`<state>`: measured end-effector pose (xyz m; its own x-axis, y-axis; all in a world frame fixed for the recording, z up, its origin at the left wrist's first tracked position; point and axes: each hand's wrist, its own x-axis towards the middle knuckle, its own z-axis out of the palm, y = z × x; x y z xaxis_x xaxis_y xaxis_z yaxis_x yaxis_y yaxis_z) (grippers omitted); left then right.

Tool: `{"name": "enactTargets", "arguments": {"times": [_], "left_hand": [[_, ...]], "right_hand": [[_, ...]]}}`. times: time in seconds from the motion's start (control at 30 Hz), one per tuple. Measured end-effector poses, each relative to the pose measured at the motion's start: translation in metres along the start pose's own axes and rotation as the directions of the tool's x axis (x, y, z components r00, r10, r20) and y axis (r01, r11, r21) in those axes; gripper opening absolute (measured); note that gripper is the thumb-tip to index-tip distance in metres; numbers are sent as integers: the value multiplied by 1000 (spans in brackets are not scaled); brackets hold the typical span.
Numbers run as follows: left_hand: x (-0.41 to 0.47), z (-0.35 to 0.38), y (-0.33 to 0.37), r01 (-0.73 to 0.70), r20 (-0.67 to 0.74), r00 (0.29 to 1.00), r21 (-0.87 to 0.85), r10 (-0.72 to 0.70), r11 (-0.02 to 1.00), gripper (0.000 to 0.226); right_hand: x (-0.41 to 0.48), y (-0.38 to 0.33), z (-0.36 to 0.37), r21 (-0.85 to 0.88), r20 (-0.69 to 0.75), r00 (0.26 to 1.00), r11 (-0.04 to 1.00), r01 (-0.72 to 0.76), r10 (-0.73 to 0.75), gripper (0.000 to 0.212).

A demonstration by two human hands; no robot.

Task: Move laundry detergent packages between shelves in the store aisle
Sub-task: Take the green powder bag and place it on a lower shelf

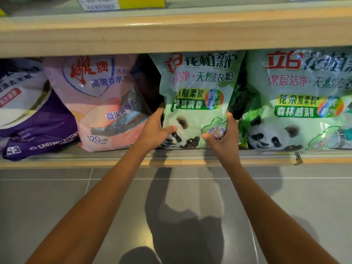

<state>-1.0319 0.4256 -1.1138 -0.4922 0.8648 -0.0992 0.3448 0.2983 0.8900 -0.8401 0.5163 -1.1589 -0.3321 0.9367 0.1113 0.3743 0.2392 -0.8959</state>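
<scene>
While nothing looks lifted off yet, floor [57, 197]: grey tile at the bottom of the frame, crossed by both forearms.
Shelf lip [76, 162]: wooden edge across the middle, reached over by both hands.
Left hand [155, 128]: clamped on the bag's lower left edge, thumb laid across the front, fingers tucked behind.
Right hand [222, 134]: wrapped round the lower right corner, thumb on the front too.
Green panda bag [198, 88]: stood upright on the lower shelf, centre frame, between a pink bag [102, 103] on the left and a matching green bag [297, 103] just beside it on the right.
Handling, tbh: probably a soft, saggy powder pouch, likely heavy-ish. The glossy film can be expected to slip, so the bottom is better cupped than the sides pinched.
Upper shelf [171, 35]: wooden board across the top, blurry price tags seen above it.
</scene>
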Motion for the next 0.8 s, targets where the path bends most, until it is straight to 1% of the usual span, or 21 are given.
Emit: {"name": "enactTargets", "arguments": {"times": [0.1, 0.23, 0.33, 0.4, 0.43, 0.53, 0.63, 0.7, 0.8], "left_hand": [[0, 1, 0, 22, -11, 1000, 0, -22, 1000, 58], [-8, 0, -3, -43, 23, 999, 11, 43, 999, 69], [-18, 3, -7, -92, 49, 995, 76, 89, 993, 94], [-23, 5, -13, -85, 34, 996, 174, 80, 981, 109], [-25, 7, -16, -75, 14, 997, 203, 73, 976, 112], [-28, 13, -16, -63, -55, 996, 206, 76, 977, 108], [-28, 14, -13, -40, -71, 996, 219, 57, 975, 107], [-30, 14, -12, -27, -62, 997, 291, 47, 956, 106], [-37, 16, -7, 12, -83, 996, 443, 28, 897, 101]], "right_hand": [[5, 1, -2, -42, 39, 999, 999, -4, 6, 92], [6, -1, -6, -76, 94, 996, 997, -4, 12, 97], [6, -2, -8, -96, 101, 995, 995, -11, 21, 98], [7, -3, -8, -111, 104, 994, 994, -17, 29, 98], [8, -4, -9, -117, 103, 994, 993, -23, 35, 99], [9, -7, -9, -147, 100, 994, 988, -39, 54, 100], [10, -10, -11, -201, 96, 994, 979, -32, 52, 100], [10, -12, -13, -264, 100, 995, 965, 1, 26, 97], [5, -17, -20, -409, 108, 994, 911, 52, -9, 86]]}}
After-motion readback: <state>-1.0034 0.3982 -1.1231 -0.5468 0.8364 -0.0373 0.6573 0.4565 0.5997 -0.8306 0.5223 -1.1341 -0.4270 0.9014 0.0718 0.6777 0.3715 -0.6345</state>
